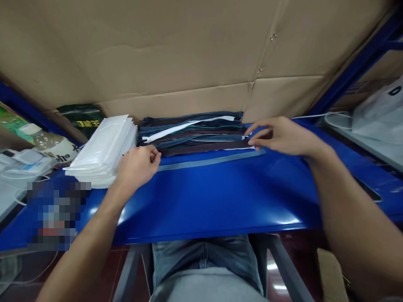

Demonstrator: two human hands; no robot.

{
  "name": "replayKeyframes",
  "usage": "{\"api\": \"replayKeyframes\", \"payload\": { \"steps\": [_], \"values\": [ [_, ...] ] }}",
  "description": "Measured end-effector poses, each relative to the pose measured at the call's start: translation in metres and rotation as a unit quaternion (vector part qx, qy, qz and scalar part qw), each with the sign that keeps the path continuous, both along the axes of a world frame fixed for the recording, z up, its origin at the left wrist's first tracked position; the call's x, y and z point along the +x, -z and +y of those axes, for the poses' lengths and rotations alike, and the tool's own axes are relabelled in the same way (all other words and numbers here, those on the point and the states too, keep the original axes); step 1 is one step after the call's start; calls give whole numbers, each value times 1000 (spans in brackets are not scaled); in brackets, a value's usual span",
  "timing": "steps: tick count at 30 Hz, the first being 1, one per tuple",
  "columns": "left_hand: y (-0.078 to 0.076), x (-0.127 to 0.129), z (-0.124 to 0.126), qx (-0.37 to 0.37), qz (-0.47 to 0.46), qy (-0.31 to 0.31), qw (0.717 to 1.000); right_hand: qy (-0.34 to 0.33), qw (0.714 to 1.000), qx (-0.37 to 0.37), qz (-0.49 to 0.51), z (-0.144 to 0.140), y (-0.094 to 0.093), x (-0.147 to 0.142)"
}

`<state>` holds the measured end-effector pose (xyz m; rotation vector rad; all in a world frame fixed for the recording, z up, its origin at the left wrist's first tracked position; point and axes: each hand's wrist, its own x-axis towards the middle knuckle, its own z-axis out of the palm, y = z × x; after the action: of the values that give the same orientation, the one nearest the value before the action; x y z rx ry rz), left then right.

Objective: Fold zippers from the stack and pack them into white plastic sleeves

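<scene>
Long, flat, fabric-like strips [189, 131] in dark blue, brown and white lie in a loose pile against the cardboard. At the pile's front edge a dark brown strip [208, 147] runs between my hands. My left hand [138, 165] is closed in a pinch at its left end. My right hand [280, 134] has thumb and fingers closed at its right end, beside a small white tip. Just in front, a grey-blue strip [217, 159] lies flat on the blue tabletop [220, 197], its left end partly behind my left hand.
White padded envelopes [100, 147] are stacked left of the strips. Further left stand a bottle [53, 142], a dark green bag [82, 119] and white cables. Cardboard [189, 50] walls the back. A phone-like dark object [368, 188] lies partly behind my right forearm.
</scene>
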<state>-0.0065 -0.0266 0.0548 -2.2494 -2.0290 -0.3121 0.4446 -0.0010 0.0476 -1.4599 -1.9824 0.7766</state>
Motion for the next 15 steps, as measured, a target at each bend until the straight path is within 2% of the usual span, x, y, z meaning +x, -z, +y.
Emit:
{"api": "replayKeyframes", "payload": {
  "steps": [3,6,10,15],
  "values": [
    [-3,-19,-8,-19,47,-37,998,62,996,-50,-45,5,-3,37],
    [-2,-28,-13,-57,66,-32,996,93,990,-86,-65,9,-2,57],
    [4,-33,-7,-101,82,-7,992,65,987,-122,-86,14,3,59],
    [12,-42,9,-123,48,10,991,45,984,-160,-63,21,14,54]
  ]
}}
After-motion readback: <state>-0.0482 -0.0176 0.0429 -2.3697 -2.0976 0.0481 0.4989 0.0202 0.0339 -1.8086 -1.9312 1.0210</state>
